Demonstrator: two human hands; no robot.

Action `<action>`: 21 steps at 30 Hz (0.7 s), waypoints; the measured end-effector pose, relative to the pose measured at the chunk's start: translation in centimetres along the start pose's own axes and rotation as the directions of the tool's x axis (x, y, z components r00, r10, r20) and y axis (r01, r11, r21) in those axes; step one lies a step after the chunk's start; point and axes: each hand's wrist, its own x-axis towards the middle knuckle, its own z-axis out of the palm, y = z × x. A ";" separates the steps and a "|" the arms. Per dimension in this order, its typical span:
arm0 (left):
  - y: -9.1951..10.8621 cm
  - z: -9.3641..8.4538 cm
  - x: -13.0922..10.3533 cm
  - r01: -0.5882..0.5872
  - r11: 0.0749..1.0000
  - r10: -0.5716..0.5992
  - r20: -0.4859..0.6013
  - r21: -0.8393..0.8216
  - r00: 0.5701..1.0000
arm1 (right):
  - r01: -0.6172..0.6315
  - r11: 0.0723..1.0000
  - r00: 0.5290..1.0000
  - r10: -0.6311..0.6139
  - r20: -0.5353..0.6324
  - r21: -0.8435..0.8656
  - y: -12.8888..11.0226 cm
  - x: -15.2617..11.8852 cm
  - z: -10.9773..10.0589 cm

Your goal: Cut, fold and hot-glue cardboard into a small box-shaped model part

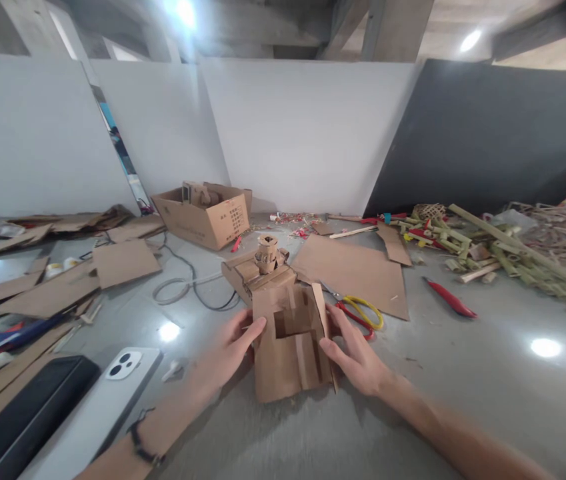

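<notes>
A small brown cardboard piece (287, 370) with a rectangular opening is held between my two hands, low in the middle of the head view. My left hand (235, 347) grips its left edge, thumb on top. On the right side, my right hand (355, 350) pinches the edge, where a narrow cardboard strip (321, 310) stands up along it. Just behind is a cardboard model (243, 270) with a round, tower-like part (267, 253) on top. Scissors (363, 312) with yellow and red handles lie just beyond my right hand.
An open cardboard box (203, 223) stands at the back. Cardboard sheets (127, 261), a white phone (107, 400), a black case (33, 407) and a blue glue gun (7, 339) lie left. Right are a flat sheet (357, 270), a red knife (449, 298) and bamboo pieces (503, 250).
</notes>
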 end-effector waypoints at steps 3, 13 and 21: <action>-0.2 0.0 0.0 -0.009 1.000 0.008 0.021 0.014 1.000 | -0.020 0.999 0.999 0.018 -0.042 -0.037 -0.2 0.2 0.2; -0.5 -0.2 0.1 -0.144 0.911 0.153 0.007 0.387 0.988 | -0.046 0.997 0.996 0.041 -0.073 -0.069 0.4 0.5 0.7; 1.3 -5.9 -1.2 -0.115 0.803 0.261 -0.171 0.585 0.950 | -0.123 0.989 0.990 0.117 -0.079 -0.083 0.7 0.5 0.9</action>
